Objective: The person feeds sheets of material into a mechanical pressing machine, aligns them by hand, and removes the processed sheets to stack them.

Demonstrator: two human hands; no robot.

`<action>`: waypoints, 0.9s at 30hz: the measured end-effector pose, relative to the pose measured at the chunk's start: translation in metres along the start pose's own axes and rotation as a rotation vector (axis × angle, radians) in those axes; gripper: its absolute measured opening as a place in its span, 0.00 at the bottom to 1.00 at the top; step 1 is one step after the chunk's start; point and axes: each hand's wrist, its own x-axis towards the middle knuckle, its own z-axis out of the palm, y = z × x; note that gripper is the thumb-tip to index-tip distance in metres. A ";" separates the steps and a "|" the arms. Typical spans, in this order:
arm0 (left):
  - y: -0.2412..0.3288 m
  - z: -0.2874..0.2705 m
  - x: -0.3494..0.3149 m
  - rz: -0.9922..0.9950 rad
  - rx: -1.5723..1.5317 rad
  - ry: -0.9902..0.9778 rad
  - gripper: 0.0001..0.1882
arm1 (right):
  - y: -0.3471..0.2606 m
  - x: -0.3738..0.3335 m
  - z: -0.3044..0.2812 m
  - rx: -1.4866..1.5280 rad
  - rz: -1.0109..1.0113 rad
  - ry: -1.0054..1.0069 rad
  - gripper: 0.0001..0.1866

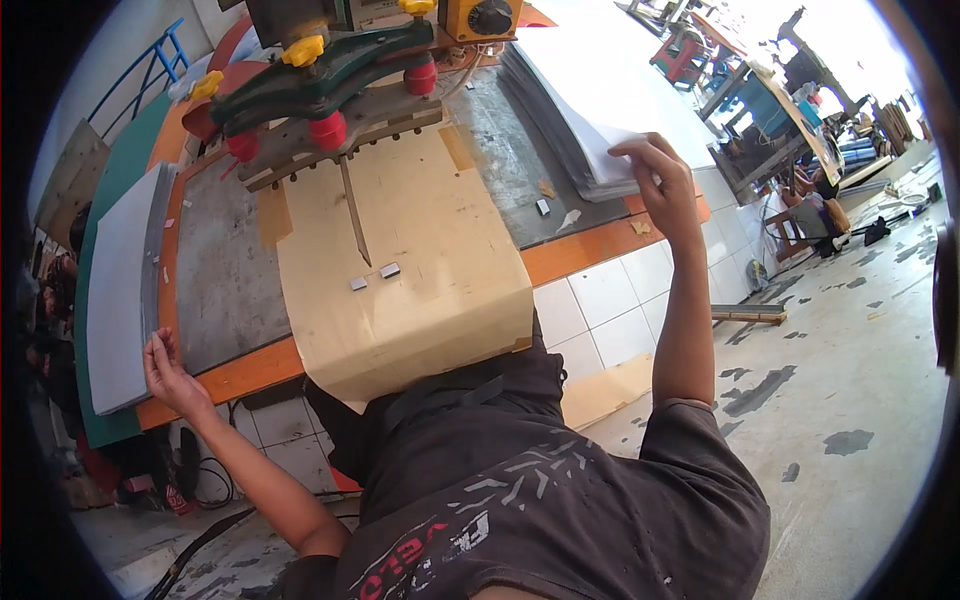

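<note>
My right hand point(665, 190) is at the near right corner of a tall stack of white sheets point(585, 85), fingers bent over the top sheet's edge and thumb close to it. At the near end of a lower white stack point(125, 290) on the left, my left hand point(172, 375) has its fingers curled together; what they hold, if anything, I cannot make out. Between them a tan board point(430, 240) is taped down and hangs over the table's front edge. Two small pale blocks point(390, 270) sit on it near a narrow metal strip point(355, 215).
Over the board's far end stands a dark green press clamp point(320, 80) with red feet and yellow knobs. An orange control box point(480, 18) with a dial is behind it. The table has an orange edge point(580, 250). Workbenches point(770, 80) stand at the far right.
</note>
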 end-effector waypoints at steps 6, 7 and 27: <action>-0.002 -0.002 0.001 0.006 -0.013 0.001 0.11 | -0.026 0.000 -0.002 -0.080 -0.015 0.009 0.08; -0.003 -0.003 0.002 0.002 -0.018 0.006 0.11 | -0.024 0.000 -0.003 -0.080 -0.016 0.009 0.08; -0.003 -0.005 0.000 0.005 -0.018 -0.008 0.11 | 0.002 0.004 0.008 0.418 0.284 0.260 0.07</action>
